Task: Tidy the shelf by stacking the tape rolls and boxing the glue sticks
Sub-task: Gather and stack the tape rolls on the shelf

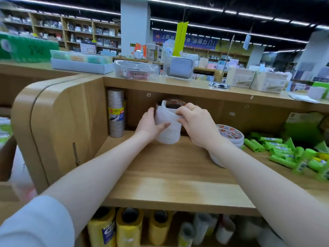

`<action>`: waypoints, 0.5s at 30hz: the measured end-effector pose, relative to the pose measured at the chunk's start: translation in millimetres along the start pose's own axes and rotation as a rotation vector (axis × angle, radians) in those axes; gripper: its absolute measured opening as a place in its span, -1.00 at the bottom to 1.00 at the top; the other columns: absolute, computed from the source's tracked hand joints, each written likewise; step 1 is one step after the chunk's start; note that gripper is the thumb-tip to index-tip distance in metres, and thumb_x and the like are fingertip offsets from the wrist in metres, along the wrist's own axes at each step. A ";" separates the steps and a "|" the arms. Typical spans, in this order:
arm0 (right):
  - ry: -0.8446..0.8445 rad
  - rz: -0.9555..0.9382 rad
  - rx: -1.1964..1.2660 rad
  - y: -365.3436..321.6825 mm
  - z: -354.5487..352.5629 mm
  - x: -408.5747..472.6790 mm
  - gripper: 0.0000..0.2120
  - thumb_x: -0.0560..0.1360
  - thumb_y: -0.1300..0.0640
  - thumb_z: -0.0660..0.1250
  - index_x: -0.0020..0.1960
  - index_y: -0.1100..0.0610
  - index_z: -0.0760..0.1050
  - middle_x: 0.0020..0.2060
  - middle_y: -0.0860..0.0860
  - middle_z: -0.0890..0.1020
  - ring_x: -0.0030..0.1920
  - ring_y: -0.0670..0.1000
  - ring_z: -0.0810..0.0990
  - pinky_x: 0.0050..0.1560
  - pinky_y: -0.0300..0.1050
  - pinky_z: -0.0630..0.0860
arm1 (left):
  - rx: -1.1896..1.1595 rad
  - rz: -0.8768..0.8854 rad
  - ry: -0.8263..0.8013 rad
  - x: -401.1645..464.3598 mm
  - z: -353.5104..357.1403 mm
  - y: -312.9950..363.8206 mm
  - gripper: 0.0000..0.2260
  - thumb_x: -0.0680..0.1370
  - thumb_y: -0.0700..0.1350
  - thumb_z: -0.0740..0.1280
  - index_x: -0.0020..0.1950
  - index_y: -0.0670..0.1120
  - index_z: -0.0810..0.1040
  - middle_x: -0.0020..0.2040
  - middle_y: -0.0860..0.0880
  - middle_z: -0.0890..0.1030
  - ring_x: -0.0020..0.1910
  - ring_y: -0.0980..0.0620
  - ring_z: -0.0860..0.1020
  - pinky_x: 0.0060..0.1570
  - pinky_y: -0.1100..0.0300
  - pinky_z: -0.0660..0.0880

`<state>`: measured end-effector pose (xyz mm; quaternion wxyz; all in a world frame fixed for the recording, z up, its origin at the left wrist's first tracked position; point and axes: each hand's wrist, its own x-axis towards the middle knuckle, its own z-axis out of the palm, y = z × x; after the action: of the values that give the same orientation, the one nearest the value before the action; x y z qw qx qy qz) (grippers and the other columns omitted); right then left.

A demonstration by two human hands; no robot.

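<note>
Stack: tall white column of stacked tape rolls, upright on the wooden shelf, between both hands.
Left hand: curled round the column's left side, thumb across its front.
Right hand: fingers pinching the top roll's rim.
Loose rolls: flat white tape rolls with red labels, just right of the right hand.
Glue sticks: green plastic glue sticks, scattered farther right.

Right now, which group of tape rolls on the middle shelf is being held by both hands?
The white stack in the middle: left hand and right hand grip it. The wrapped clear stack in the left corner and the red-printed rolls are untouched.
</note>
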<state>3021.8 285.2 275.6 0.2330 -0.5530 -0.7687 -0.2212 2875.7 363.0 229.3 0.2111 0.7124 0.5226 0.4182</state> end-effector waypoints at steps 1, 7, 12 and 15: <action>0.017 -0.005 0.012 3.1 3.8 3.7 -0.75 0.58 0.12 0.15 0.21 0.15 0.46 0.08 0.10 0.51 0.08 0.13 0.48 0.03 0.01 0.39 | -0.025 0.021 0.004 1.4 0.7 -0.6 -0.24 0.41 0.13 0.40 0.47 -0.15 0.14 0.42 -0.12 0.31 0.37 -0.09 0.31 0.19 0.09 0.36; 0.178 -0.027 0.171 15.2 19.1 23.9 -0.74 0.56 0.26 0.19 0.23 0.23 0.48 0.06 0.15 0.54 0.07 0.15 0.49 -0.05 0.06 0.51 | -0.038 0.111 0.076 7.0 2.3 -6.2 -0.35 0.36 0.15 0.44 0.32 -0.12 0.32 0.26 -0.07 0.47 0.23 -0.01 0.44 -0.02 0.25 0.38; 0.280 -0.046 0.166 10.1 33.2 25.5 -0.80 0.51 0.31 0.25 0.11 0.29 0.54 0.01 0.18 0.59 0.02 0.19 0.55 -0.14 0.06 0.54 | -0.048 0.100 0.074 8.8 3.6 -10.9 -0.29 0.34 0.18 0.45 0.34 -0.15 0.30 0.28 -0.07 0.46 0.24 -0.01 0.43 0.14 0.09 0.46; 0.334 -0.061 0.197 9.6 33.4 26.6 -0.85 0.48 0.30 0.30 0.03 0.30 0.57 -0.05 0.18 0.61 -0.05 0.18 0.58 -0.19 -0.05 0.54 | -0.045 0.113 0.072 8.5 3.7 -10.5 -0.30 0.34 0.18 0.44 0.33 -0.14 0.31 0.25 -0.06 0.48 0.22 0.01 0.45 0.13 0.05 0.49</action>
<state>3019.7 327.8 265.9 0.4033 -0.4596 -0.7538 -0.2407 2873.7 375.2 222.6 0.1839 0.7203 0.4792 0.4665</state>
